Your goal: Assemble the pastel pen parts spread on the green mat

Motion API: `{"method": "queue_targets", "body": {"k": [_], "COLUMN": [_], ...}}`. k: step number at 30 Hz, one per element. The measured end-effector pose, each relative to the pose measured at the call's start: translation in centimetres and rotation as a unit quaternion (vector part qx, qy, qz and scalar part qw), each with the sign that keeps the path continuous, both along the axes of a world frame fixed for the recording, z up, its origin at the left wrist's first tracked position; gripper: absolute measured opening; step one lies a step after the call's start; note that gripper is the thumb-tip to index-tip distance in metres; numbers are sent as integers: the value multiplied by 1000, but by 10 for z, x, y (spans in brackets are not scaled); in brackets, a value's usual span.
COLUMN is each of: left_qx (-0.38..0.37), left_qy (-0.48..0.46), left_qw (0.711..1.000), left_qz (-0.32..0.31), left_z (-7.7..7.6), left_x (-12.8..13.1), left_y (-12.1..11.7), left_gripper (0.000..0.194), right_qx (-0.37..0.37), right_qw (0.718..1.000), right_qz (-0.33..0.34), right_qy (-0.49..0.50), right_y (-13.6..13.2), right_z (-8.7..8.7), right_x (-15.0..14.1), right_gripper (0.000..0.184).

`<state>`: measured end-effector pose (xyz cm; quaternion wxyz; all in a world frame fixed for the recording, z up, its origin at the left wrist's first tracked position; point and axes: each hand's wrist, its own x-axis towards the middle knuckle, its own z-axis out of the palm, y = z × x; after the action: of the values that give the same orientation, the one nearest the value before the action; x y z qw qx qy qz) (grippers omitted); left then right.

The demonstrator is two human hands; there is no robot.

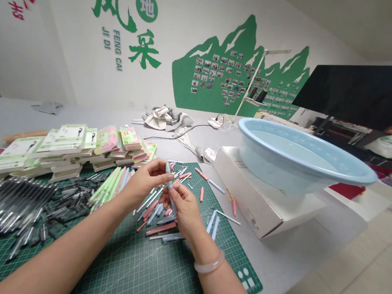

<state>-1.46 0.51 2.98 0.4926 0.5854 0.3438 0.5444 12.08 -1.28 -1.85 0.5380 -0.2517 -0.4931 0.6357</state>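
Both my hands meet over a green cutting mat (pixel 144 279). My left hand (pixel 145 181) pinches the upper end of a light blue pen barrel (pixel 169 176). My right hand (pixel 185 210), with a pale bangle at the wrist, grips the lower part of the same pen. Under and around the hands lie loose pen parts (pixel 159 221) in pink, blue and white. A bundle of green and pink barrels (pixel 108 187) lies just left of my left hand.
Black pen refills (pixel 1 207) are heaped at the left. Stacks of pen boxes (pixel 69 143) stand behind them. A light blue basin (pixel 299 159) sits on a white carton (pixel 258 202) at the right. Cloth and cables lie at the table's back.
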Motion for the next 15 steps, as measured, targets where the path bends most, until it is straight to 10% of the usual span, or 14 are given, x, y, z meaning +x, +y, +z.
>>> {"method": "queue_targets", "body": {"k": [15], "left_qx": [-13], "left_qy": [16], "left_qw": [1000], "left_qz": [-8], "left_z": [3], "left_x": [-1], "left_y": [-5], "left_gripper": [23], "right_qx": [-40], "right_qw": [997], "right_qz": [48], "right_qy": [55], "right_y": [-4], "right_z": [5], "right_x": [-3], "right_gripper": [23]}}
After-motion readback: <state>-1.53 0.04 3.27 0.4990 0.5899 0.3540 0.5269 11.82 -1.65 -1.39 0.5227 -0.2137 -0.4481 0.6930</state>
